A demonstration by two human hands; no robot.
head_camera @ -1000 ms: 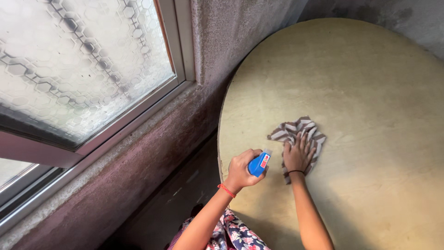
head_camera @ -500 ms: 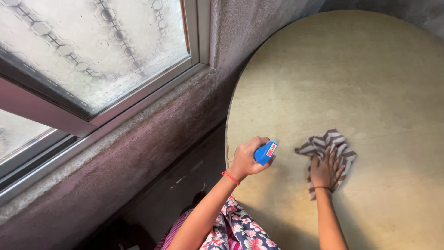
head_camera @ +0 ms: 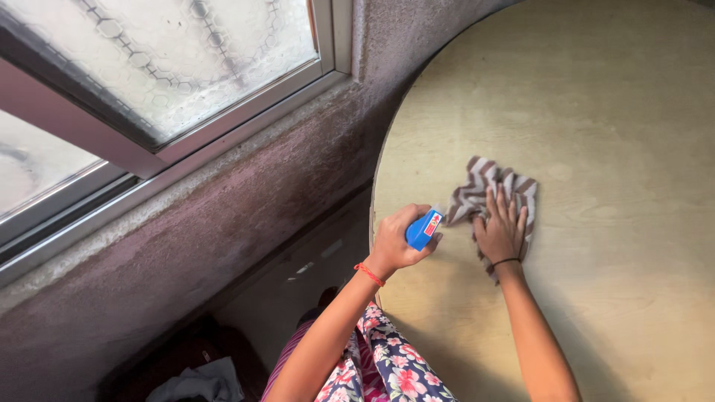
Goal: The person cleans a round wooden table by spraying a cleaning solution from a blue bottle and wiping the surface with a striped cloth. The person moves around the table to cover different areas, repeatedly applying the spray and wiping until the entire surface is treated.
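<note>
Left hand [head_camera: 395,242] in a closed grip around a blue bottle [head_camera: 424,228] at the desk [head_camera: 625,134] edge — right hand [head_camera: 500,231] beside it, fingers spread flat, pressing a striped cloth [head_camera: 491,186] down.

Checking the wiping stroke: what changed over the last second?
The right hand slid the striped cloth out to the right across the round table, then back beside the left hand. The left hand kept gripping the blue spray bottle near the table's edge.
</note>
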